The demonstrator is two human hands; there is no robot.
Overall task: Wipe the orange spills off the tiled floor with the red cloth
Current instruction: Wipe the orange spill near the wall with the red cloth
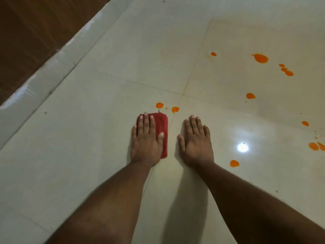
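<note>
Two hands flat on tiled floor (pixel 105 106), palms down, arms reaching in from bottom edge. Left hand (pixel 146 140) on top of red cloth (pixel 162 124), fingers straight and close together, pressing, not curled round it. Cloth folded into narrow upright rectangle, mostly under palm and fingers; right strip of cloth and far right corner exposed past thumb, near end poking out by wrist. Fingertips about level with far edge of cloth, little finger off its left side. Right hand (pixel 196 140) just beside cloth, not touching it, fingers straight and relaxed, resting on bare tile, holding nothing. Orange spills: two small drops (pixel 159 105) just beyond far edge of cloth, apart from it, near tile joint. One drop (pixel 234 163) near right wrist. Largest blob (pixel 261 58) far right, with string of smaller ones (pixel 286 71) beside it; single drops at (pixel 213 54), (pixel 250 96), (pixel 305 123); pair at right edge (pixel 314 146). Bright light reflection (pixel 242 147) on tile right of right hand. Pale skirting (pixel 52 67) and brown wood panel (pixel 26 32) top left.
</note>
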